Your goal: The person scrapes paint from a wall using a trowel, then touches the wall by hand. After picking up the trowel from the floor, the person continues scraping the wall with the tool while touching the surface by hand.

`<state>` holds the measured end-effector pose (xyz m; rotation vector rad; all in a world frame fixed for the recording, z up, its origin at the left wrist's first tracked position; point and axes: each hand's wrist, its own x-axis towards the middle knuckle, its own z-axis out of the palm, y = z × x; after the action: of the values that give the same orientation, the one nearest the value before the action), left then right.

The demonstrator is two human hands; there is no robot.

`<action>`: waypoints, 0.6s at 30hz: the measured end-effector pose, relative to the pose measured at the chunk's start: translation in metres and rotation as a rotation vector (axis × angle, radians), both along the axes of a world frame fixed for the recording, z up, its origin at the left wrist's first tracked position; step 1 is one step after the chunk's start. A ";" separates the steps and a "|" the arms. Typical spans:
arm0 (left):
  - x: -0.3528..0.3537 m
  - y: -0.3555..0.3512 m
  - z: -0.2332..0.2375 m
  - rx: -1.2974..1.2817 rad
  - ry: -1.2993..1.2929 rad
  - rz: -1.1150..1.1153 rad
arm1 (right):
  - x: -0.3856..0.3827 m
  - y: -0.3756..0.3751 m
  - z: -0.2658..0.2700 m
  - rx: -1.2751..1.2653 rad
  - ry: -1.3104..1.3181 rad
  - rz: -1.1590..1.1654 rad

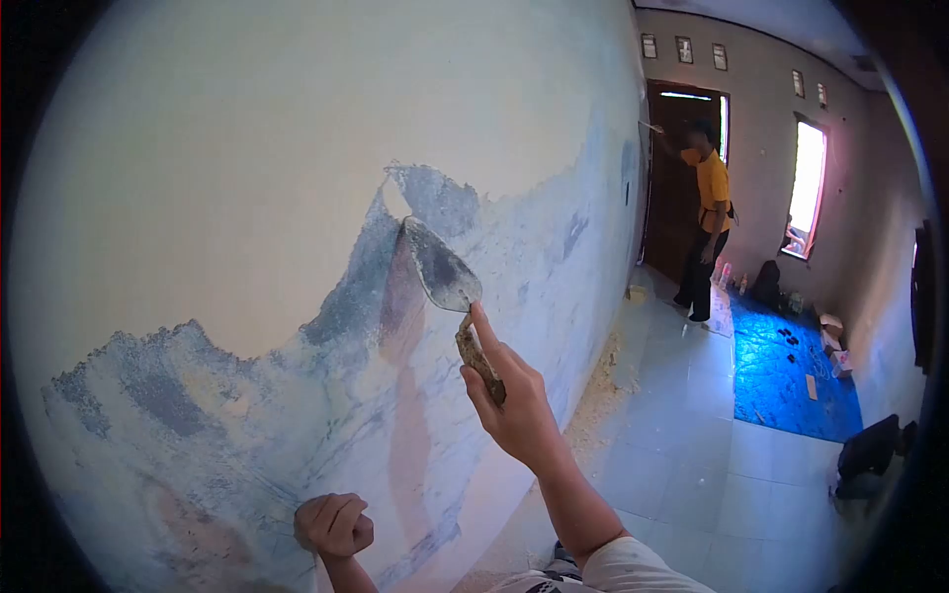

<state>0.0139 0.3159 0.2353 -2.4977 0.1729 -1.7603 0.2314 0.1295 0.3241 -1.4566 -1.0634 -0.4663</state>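
Your right hand (514, 405) is wrapped around the handle of a trowel (442, 269), with the fingers closed on the grip and the index finger stretched straight up along the neck toward the blade. The pointed blade lies flat against the wall (247, 148), tip up and to the left, at the upper edge of a scraped patch (376, 326) where the pale paint is gone and blue-grey and pinkish layers show. The patch runs from the blade down and to the left across the lower half of the wall. Your left hand (334, 525) sits low, just beside the wall below the trowel, curled into a loose fist with the knuckles facing you; nothing shows inside it. Pale dust and crumbs (603, 385) lie along the foot of the wall on the tiled floor (692, 455). Farther down the room, a person in a yellow shirt (708, 212) stands in front of a dark door (672, 178), one arm raised to the same wall. A blue sheet (781, 366) is spread on the floor beneath a bright window (807, 188), with small items scattered on it, and a black bag (870, 450) lies near its closer end.
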 end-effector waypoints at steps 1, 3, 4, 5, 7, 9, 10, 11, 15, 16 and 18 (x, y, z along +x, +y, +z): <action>0.001 0.001 -0.001 0.004 0.004 0.002 | 0.000 -0.001 0.000 -0.008 0.012 0.026; 0.001 0.001 -0.003 -0.011 -0.004 0.018 | 0.000 -0.007 -0.006 -0.013 0.034 0.054; -0.001 -0.002 -0.001 -0.003 0.002 0.021 | 0.002 -0.013 -0.015 -0.023 0.084 0.084; -0.003 -0.003 0.000 0.000 0.016 0.034 | 0.003 -0.017 -0.025 -0.032 0.128 0.115; -0.004 -0.004 0.001 0.013 0.017 0.048 | -0.001 -0.025 -0.060 -0.071 0.310 0.167; -0.008 -0.004 -0.011 -0.145 0.002 -0.119 | -0.007 -0.031 -0.111 -0.047 0.441 0.225; -0.031 0.015 -0.036 -0.173 0.200 -0.207 | -0.012 -0.039 -0.130 -0.084 0.517 0.262; -0.022 0.005 -0.033 -0.167 0.193 -0.210 | -0.017 -0.049 -0.146 -0.126 0.596 0.299; 0.001 -0.059 -0.046 -0.449 0.153 -0.405 | -0.032 -0.082 -0.196 -0.191 0.835 0.413; 0.002 -0.065 -0.066 -0.525 0.254 -0.386 | -0.033 -0.090 -0.202 -0.218 0.882 0.455; 0.010 -0.083 -0.084 -0.598 0.354 -0.365 | -0.028 -0.105 -0.205 -0.243 0.907 0.465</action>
<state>0.0239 0.2329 0.1512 -3.3960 0.1458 -1.6457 0.2031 0.0241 0.1192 -1.3381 -0.6738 0.6343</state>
